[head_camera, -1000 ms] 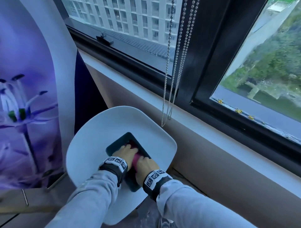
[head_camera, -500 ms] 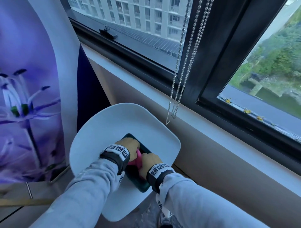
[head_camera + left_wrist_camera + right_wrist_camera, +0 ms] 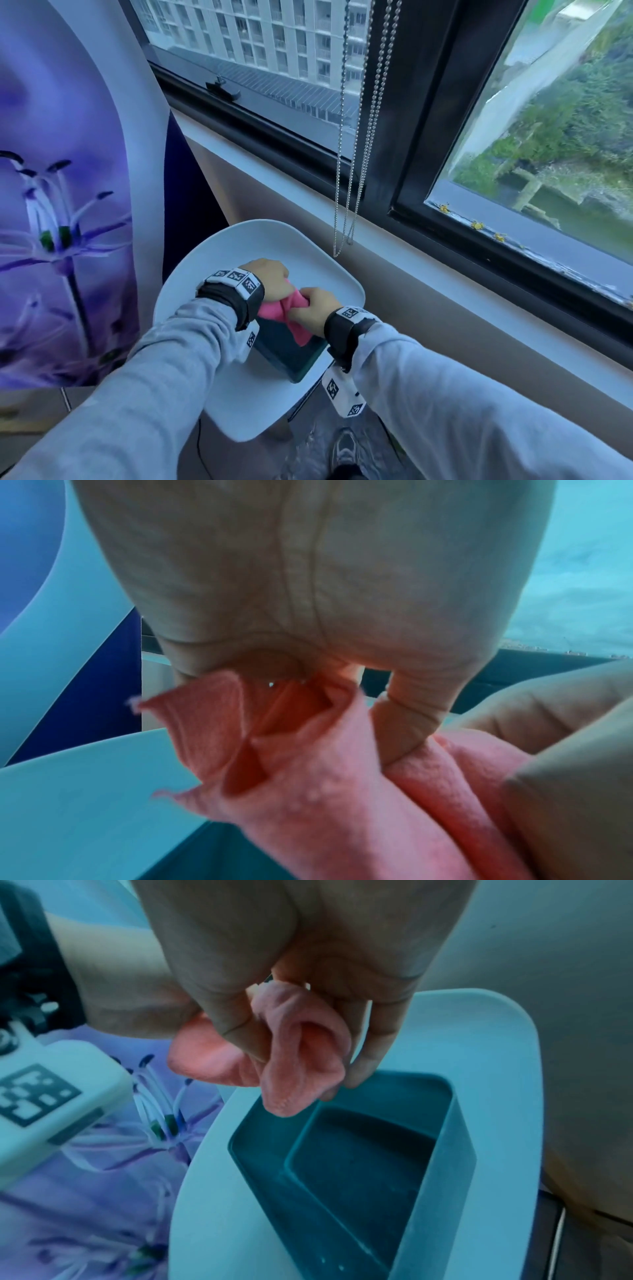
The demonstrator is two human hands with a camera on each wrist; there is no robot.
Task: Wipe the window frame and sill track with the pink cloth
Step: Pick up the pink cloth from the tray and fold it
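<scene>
The pink cloth [image 3: 287,312] is bunched between both hands, just above a dark green rectangular tub [image 3: 291,353] on a white chair seat [image 3: 308,263]. My left hand [image 3: 274,279] grips one end of the cloth [image 3: 308,764] in curled fingers. My right hand [image 3: 317,308] grips the other end [image 3: 301,1053], a twisted fold hanging over the tub [image 3: 359,1150]. The black window frame [image 3: 394,147] and the pale sill [image 3: 428,267] run diagonally above and to the right, apart from both hands.
Two bead chains [image 3: 356,144] hang in front of the frame's upright, ending just above the sill. A purple flower-printed panel [image 3: 61,205] stands at the left. A window latch [image 3: 222,88] sits on the far frame. My shoe [image 3: 344,448] is on the floor below.
Both hands have lifted the pink cloth up out of the tub and hold it bunched between them. The head view has shifted slightly, showing more floor.
</scene>
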